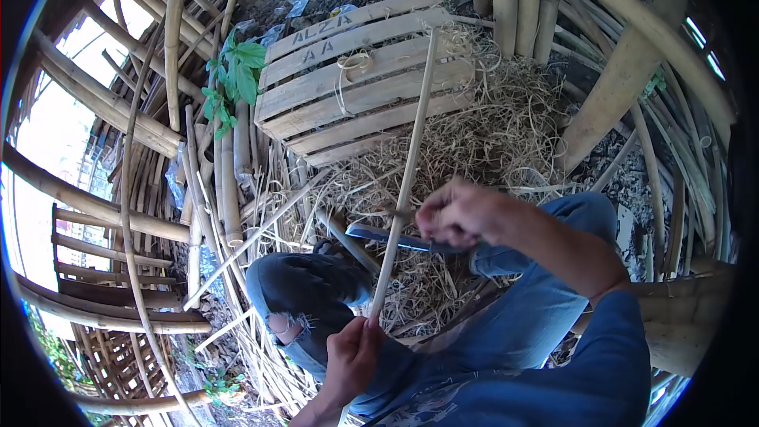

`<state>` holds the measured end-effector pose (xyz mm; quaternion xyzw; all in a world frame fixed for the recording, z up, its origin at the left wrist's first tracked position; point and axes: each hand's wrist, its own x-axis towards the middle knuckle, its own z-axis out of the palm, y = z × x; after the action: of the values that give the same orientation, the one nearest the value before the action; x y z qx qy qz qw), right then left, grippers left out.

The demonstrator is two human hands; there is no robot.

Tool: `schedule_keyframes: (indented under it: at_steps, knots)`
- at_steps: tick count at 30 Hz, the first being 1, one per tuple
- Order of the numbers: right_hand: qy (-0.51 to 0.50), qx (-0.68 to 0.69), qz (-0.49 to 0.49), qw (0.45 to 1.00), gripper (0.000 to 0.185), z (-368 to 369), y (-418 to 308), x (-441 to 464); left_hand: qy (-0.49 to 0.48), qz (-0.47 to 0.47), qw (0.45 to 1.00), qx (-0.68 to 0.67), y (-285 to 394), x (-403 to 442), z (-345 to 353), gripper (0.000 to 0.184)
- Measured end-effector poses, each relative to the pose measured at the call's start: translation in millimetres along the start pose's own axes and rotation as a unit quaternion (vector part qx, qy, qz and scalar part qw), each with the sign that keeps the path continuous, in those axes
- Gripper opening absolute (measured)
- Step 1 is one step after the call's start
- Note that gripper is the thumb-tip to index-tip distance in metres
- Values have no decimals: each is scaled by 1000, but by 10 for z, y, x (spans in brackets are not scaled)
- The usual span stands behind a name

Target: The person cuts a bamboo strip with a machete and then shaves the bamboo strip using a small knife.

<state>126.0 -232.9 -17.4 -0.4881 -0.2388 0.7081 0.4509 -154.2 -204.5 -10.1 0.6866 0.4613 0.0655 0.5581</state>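
A long pale bamboo strip runs from over the wooden crate down toward my lap. My left hand is closed around its lower end, near my knee. Higher up, my right hand is closed on the handle of a knife, mostly hidden by the fingers. The dark blade lies across the strip at about its middle. On the slatted crate, marked with letters, rests a small coil of thin strip.
Curly shavings cover the ground in front of me. Bamboo poles and loose strips lie at the left, beside a green plant. A thick slanted bamboo post stands at the right. Bamboo framing surrounds the spot.
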Motion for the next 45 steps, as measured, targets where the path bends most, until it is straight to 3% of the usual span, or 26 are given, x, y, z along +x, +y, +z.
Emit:
schedule_keyframes:
  at_steps: [5, 11, 14, 15, 18, 19, 20, 24, 26, 27, 36, 38, 39, 42, 45]
  knots:
    - [87, -11, 35, 996, 13, 116, -112, -60, -4, 3, 1000, -2, -69, 5, 14, 35]
    - [97, 6, 66, 993, 12, -20, -114, -18, -7, 23, 1000, 5, -41, -39, 25, 36]
    - [47, 46, 92, 994, 15, -15, -117, -8, -9, 12, 1000, 2, -11, -44, 1, 36]
    - [22, 47, 44, 998, 19, -150, -103, 6, -8, 14, 1000, 1, -1, -68, -1, 37]
    - [57, 7, 90, 994, 24, 37, 7, 21, -15, 7, 1000, 4, -19, -42, 17, 37]
    - [-23, 35, 77, 996, 26, 8, 46, 34, -15, 10, 1000, 6, -14, -25, 19, 37]
    - [-25, 38, 76, 996, 26, -69, 27, 41, -10, 11, 1000, 5, -14, -30, 16, 37]
    - [30, 39, 39, 998, 25, -101, -29, 11, -11, 4, 1000, -1, -43, -61, 8, 37]
    - [15, 23, 83, 996, 23, -16, -11, 1, -12, 17, 1000, -4, -65, -48, 20, 37]
    - [73, 25, 71, 995, 18, -26, -85, -15, -13, 19, 1000, -3, -81, -67, 10, 37]
    - [52, 24, 15, 998, 11, -212, -63, 7, -19, 7, 1000, -10, -53, -114, 2, 37]
    - [69, 23, 36, 997, 15, -108, -17, 1, -19, 15, 1000, -20, -82, -102, 38, 37]
    - [6, 33, 30, 999, 18, -83, 4, -12, -17, 15, 999, -23, -93, -90, 42, 37]
    - [60, 28, 2, 998, 21, -293, -97, 20, -16, -17, 999, -46, -27, -142, 21, 37]
    - [32, 14, -1, 999, 26, -159, 15, 28, -25, -8, 997, -66, -86, -87, 60, 35]
